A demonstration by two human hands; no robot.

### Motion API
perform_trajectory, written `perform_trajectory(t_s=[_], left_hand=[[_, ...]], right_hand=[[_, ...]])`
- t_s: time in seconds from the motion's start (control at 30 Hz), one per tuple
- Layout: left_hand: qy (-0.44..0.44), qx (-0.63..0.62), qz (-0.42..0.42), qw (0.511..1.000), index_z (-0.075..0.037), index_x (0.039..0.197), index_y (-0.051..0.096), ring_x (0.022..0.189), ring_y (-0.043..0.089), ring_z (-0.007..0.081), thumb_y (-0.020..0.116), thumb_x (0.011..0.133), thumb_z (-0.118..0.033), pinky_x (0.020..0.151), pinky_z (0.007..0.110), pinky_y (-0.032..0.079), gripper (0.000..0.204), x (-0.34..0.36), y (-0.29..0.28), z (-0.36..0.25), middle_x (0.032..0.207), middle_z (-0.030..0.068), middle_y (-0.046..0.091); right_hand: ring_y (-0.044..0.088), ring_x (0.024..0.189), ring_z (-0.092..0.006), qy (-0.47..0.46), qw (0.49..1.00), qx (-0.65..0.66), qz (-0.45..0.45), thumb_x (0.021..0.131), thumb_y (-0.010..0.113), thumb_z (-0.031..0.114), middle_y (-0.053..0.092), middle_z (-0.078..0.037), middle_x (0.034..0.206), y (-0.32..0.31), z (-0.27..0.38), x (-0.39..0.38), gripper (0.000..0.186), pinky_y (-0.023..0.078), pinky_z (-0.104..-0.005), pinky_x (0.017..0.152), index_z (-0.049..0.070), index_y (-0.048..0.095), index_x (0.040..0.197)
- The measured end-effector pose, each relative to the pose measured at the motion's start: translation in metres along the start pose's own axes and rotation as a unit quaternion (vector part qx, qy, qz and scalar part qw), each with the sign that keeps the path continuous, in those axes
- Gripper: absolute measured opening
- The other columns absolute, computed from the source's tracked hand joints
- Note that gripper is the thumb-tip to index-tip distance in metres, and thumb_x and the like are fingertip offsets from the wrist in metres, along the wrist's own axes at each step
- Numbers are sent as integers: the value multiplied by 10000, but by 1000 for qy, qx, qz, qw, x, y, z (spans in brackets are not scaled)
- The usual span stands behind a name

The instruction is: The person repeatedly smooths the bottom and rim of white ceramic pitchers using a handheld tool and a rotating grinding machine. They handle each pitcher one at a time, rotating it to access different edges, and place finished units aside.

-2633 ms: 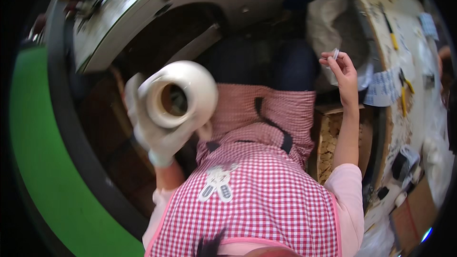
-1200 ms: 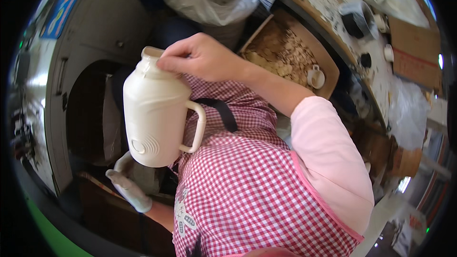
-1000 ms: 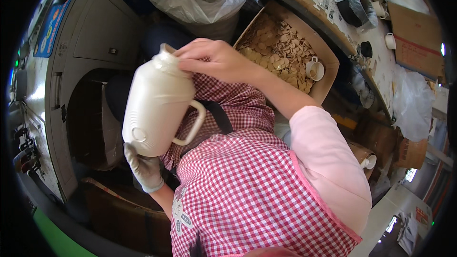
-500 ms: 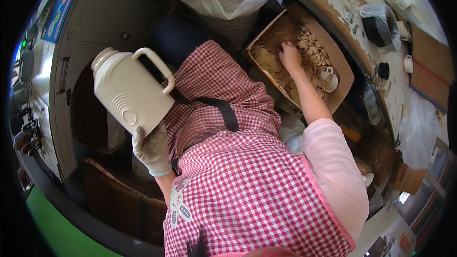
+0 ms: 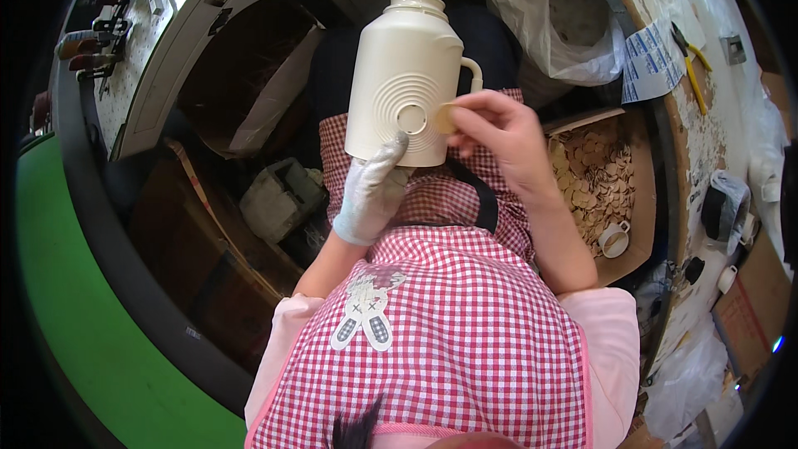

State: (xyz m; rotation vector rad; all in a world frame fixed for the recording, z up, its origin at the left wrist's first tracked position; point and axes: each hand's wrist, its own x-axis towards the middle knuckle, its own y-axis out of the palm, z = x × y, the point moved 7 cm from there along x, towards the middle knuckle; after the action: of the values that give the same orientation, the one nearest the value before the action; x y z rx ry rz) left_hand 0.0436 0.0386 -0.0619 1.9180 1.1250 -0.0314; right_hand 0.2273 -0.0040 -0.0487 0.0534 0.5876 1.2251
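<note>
A cream plastic jug shell [image 5: 397, 62] with a side handle stands upright over my lap, its ringed face toward me. My left hand [image 5: 368, 197], in a pale glove, grips it at the base, with the thumb on the front just below a small round recess [image 5: 411, 119]. Between the bare fingers of my right hand [image 5: 504, 129] is a small tan disc [image 5: 444, 119], slightly blurred, held just right of that recess. More such discs [image 5: 594, 173] lie heaped in an open cardboard box [image 5: 645, 208] at my right, along with a small white cup [image 5: 614, 239].
A plastic-lined bin [image 5: 544, 29] stands ahead of me on the right. Yellow-handled pliers [image 5: 693, 76] and a printed sheet [image 5: 648, 62] lie on the worn workbench [image 5: 694, 150] along the right. At the left are a green surface [image 5: 100, 299] and a dark cardboard box [image 5: 179, 216].
My right hand has come out of the box with a disc and up to the jug shell. The left hand has brought the shell to the middle and turned it upright. The whole view has swung.
</note>
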Motion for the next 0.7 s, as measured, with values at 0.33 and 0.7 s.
perform_trajectory(t_s=[0.33, 0.7], left_hand=[[-4, -5, 13, 1000, -96, 1534, 422, 1334, 561, 180, 574, 1094, -219, 1150, 381, 453, 482, -5, -7, -6, 1467, 85, 546], [41, 26, -77, 996, -47, 1432, 529, 1176, 647, 170, 660, 1047, -182, 1000, 315, 533, 428, 1, -14, -6, 1324, 96, 641]], right_hand=[[625, 723, -54, -4, 987, -157, -25, 937, 814, 223, 720, -6, 828, 41, -8, 12, 213, 508, -218, 678, 31, 722, 942], [638, 666, -63, 20, 974, -225, -9, 948, 790, 240, 706, -19, 759, 47, -4, 15, 239, 501, -214, 593, 21, 710, 894]])
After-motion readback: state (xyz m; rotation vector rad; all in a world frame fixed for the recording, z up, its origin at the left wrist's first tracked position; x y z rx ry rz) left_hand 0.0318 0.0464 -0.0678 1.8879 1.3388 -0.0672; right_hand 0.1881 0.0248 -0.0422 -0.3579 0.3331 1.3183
